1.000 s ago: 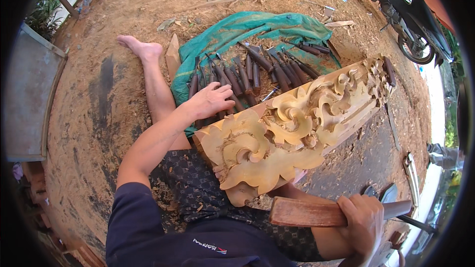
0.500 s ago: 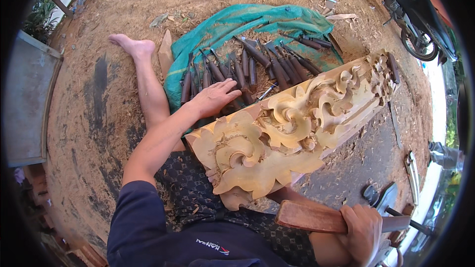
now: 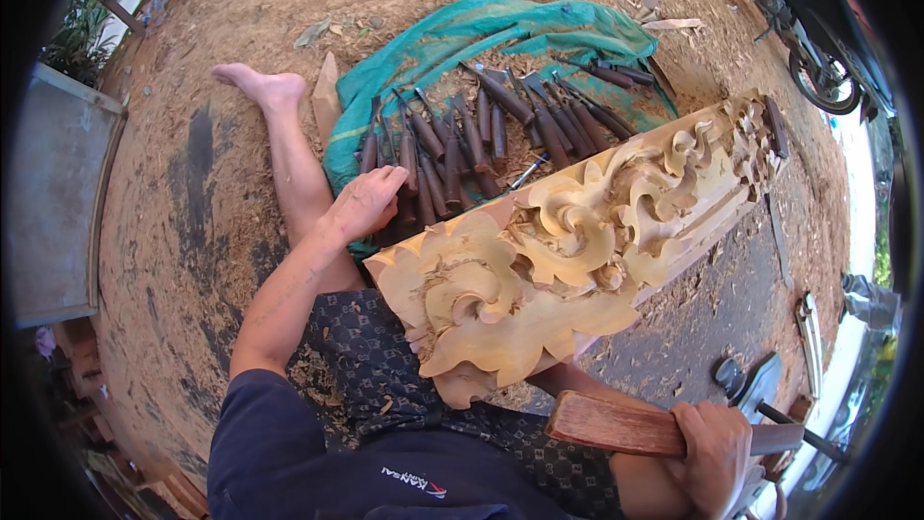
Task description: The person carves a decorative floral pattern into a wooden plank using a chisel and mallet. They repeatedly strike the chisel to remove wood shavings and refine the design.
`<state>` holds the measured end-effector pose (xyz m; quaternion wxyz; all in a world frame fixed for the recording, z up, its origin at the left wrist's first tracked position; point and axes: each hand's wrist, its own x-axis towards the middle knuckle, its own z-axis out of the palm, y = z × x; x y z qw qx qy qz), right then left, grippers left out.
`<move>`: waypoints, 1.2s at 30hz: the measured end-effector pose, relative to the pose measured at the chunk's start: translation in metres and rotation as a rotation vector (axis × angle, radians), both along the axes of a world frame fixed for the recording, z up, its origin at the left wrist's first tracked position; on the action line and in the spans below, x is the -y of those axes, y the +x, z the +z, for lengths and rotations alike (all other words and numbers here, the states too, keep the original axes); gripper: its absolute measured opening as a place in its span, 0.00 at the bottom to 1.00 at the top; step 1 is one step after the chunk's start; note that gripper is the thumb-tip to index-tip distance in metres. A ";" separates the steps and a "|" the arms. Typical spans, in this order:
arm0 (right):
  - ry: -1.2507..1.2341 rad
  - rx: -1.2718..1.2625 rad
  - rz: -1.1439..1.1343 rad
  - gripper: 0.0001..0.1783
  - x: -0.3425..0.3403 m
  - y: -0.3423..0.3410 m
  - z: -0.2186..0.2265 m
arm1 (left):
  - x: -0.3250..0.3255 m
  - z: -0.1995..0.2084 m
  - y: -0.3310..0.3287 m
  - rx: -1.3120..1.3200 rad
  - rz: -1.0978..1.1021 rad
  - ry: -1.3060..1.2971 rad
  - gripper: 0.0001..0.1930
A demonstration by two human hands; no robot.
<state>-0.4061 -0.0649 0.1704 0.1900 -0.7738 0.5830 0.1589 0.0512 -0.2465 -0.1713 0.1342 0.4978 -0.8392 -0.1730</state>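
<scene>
A carved wooden panel (image 3: 539, 260) with scrolling leaf relief lies slantwise across my lap. My left hand (image 3: 369, 200) is over the near left end of a row of chisels (image 3: 452, 159) with dark wooden handles. Its fingers are bent downward and partly hidden, and I see nothing lifted in them. The chisels lie on a green tarp (image 3: 385, 63) beyond the panel. At the lower right, my right hand (image 3: 712, 453) is closed round the narrower part of a flat wooden mallet (image 3: 616, 427), whose broad reddish-brown end points left, below the panel's near edge.
Wood shavings and dust cover the ground (image 3: 221, 347). My bare foot (image 3: 269, 89) rests left of the tarp. A motorcycle (image 3: 818, 39) stands at the far right. A pale folding tool (image 3: 810, 342) and a dark metal piece (image 3: 756, 385) lie at the right. A grey board (image 3: 67, 193) stands at the left.
My left hand has drawn back left and toward me over the chisels, its fingers now more bent. The right hand and mallet stay nearly in place.
</scene>
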 end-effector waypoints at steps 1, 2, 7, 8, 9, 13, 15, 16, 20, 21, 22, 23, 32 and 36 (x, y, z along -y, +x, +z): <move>0.008 -0.016 0.002 0.27 0.000 0.000 0.000 | 0.000 -0.001 0.001 -0.031 -0.006 -0.003 0.22; 0.016 -0.032 0.004 0.28 0.001 -0.001 0.000 | 0.000 -0.004 0.005 -0.027 -0.034 -0.011 0.24; -0.185 -0.131 -0.010 0.27 -0.009 0.008 -0.017 | 0.010 0.003 0.008 0.090 -0.186 0.031 0.26; -0.172 -0.125 -0.010 0.27 -0.008 0.007 -0.019 | 0.007 0.004 0.010 0.164 -0.246 0.008 0.24; -0.159 -0.120 -0.010 0.28 -0.008 0.006 -0.020 | 0.004 0.005 0.013 0.237 -0.306 -0.014 0.22; -0.103 -0.116 -0.009 0.29 -0.001 0.010 -0.017 | 0.014 0.000 0.002 0.415 -0.404 -0.111 0.15; -0.131 -0.114 0.011 0.30 -0.002 0.009 -0.018 | 0.017 -0.002 0.000 0.484 -0.424 -0.121 0.12; -0.151 -0.113 0.018 0.30 -0.003 0.009 -0.019 | 0.019 -0.001 -0.003 0.512 -0.450 -0.151 0.12; -0.160 -0.101 -0.020 0.31 -0.007 0.002 -0.021 | 0.020 0.005 -0.001 0.587 -0.513 -0.200 0.13; -0.144 -0.108 -0.045 0.32 -0.008 0.001 -0.020 | 0.022 0.005 0.000 0.574 -0.519 -0.197 0.13; -0.128 -0.114 -0.069 0.32 -0.009 0.000 -0.020 | 0.022 0.005 0.000 0.563 -0.525 -0.193 0.13; -0.150 -0.111 -0.063 0.32 -0.010 0.000 -0.021 | 0.021 0.002 0.001 0.528 -0.499 -0.171 0.14; -0.167 -0.138 -0.042 0.31 -0.012 0.002 -0.022 | 0.002 -0.011 0.004 0.351 -0.307 -0.069 0.18; -0.164 -0.127 -0.034 0.32 -0.012 0.000 -0.021 | 0.000 -0.007 0.001 0.333 -0.280 -0.049 0.18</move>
